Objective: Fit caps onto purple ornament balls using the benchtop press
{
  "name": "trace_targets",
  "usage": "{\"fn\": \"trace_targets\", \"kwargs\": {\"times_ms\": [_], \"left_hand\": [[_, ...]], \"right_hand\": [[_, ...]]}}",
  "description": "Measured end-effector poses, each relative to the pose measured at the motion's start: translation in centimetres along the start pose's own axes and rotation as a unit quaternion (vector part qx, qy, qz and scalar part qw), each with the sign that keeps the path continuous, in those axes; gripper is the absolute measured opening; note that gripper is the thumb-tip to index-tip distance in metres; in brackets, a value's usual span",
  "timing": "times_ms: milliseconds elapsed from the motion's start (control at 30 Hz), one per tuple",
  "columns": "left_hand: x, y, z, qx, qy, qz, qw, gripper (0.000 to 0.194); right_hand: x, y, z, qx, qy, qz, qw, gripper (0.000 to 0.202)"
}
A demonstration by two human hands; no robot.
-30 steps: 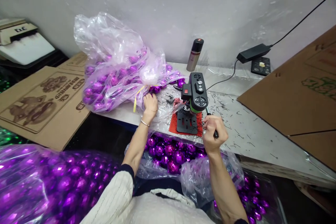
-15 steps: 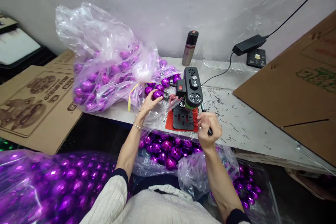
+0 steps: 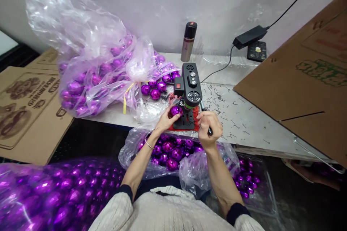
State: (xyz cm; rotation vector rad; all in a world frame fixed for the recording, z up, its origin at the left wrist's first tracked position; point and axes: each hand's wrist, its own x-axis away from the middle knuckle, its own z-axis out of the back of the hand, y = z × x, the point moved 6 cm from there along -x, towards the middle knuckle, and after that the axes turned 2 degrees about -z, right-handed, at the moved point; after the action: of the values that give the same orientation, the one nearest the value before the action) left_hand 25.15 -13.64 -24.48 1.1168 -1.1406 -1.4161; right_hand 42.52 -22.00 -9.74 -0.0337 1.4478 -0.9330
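Observation:
Between the thumb and fingers of my left hand [image 3: 166,120] is a shiny purple faceted ball [image 3: 176,111]. It is at the left side of a small black bench machine [image 3: 192,86] with a red switch and round vents on top. My right hand [image 3: 210,128] is wrapped round the black-gripped lever [image 3: 210,131] at the machine's right side. The machine's slotted black base plate [image 3: 184,124] stands on a red mat [image 3: 196,115]. Several loose purple balls [image 3: 155,94] lie to the left of the machine. The machine's head hides what is beneath it.
A clear bag of purple balls [image 3: 81,86] lies at left. An open bag of balls [image 3: 173,151] sits below the table edge. A spray can [image 3: 189,41] and a black power adapter [image 3: 249,37] are behind. Cardboard [image 3: 298,79] leans at right. Dark scraps litter the tabletop [image 3: 227,115].
My left hand has picked up a purple ball from the loose ones and carried it right to the machine. My right hand still grips the lever. The whole view has shifted slightly.

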Motion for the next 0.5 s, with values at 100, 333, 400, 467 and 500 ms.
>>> {"fn": "trace_targets", "kwargs": {"times_ms": [100,333,400,467,500], "left_hand": [[0.2,0.7,-0.3,-0.101,-0.010,-0.027,0.994,0.067],[0.2,2.7,-1.3,-0.244,-0.049,-0.135,0.959,0.056],[0.0,2.4,-1.5,-0.256,-0.041,-0.137,0.956,0.058],[-0.2,1.9,-1.8,-0.260,-0.028,-0.133,0.956,0.061],[-0.2,1.7,-2.0,-0.262,-0.022,-0.135,0.955,0.062]], "right_hand": [[-0.1,-0.2,0.0,-0.002,-0.002,0.004,1.000,0.026],[0.2,0.0,0.0,-0.007,-0.005,0.010,1.000,0.024],[0.2,0.1,0.0,-0.005,-0.005,0.009,1.000,0.023],[0.2,0.1,0.0,-0.001,-0.007,0.008,1.000,0.023],[0.2,0.0,0.0,0.001,-0.007,0.008,1.000,0.023]]}}
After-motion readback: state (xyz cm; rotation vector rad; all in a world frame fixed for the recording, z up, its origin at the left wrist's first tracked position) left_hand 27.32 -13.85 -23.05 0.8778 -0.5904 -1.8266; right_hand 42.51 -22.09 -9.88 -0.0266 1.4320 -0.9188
